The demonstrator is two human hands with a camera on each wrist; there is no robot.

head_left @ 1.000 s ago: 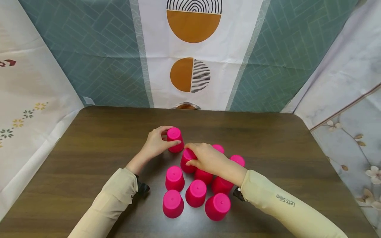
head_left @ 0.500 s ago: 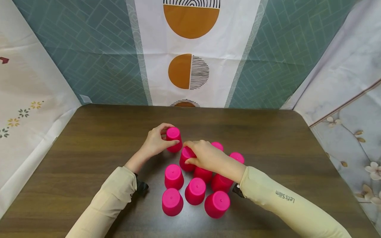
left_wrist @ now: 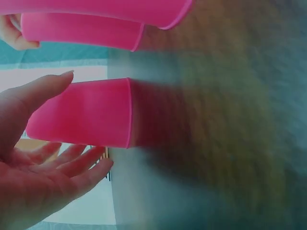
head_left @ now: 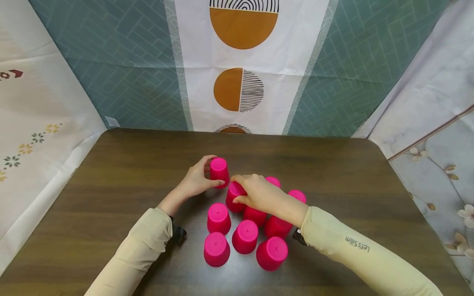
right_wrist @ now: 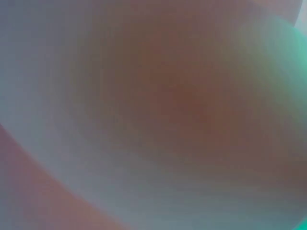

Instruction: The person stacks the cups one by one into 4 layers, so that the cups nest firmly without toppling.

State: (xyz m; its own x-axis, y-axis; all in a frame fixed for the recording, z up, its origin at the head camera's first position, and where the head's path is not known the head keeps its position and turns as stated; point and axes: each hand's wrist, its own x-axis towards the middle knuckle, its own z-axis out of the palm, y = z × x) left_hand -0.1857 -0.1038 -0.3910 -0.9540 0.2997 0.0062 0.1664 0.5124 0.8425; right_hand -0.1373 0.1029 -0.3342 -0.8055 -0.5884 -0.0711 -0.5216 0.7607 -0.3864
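Pink plastic cups stand upside down on the table in the head view. At the back left, my left hand (head_left: 198, 179) is around one cup (head_left: 219, 170). In the left wrist view the thumb lies along that cup (left_wrist: 86, 112) and the loosely extended fingers (left_wrist: 91, 175) are beside it, with a gap at some fingertips. My right hand (head_left: 261, 193) grips a second cup (head_left: 234, 201) from above, thumb on the near side. That cup stands just right of and nearer than the first. The right wrist view is too blurred to make out the hand.
Several more pink cups stand close by: one nearer (head_left: 218, 220), others at the front (head_left: 216, 250) and [front right cup] (head_left: 272, 255), and some partly hidden under the right forearm (head_left: 277, 226). The brown wooden table (head_left: 129, 164) meets a patterned curtain (head_left: 237, 90) behind.
My left thumb has lowered slightly and the left hand has loosened around its cup. The right hand keeps its grip in the same place. The head view shifts slightly.
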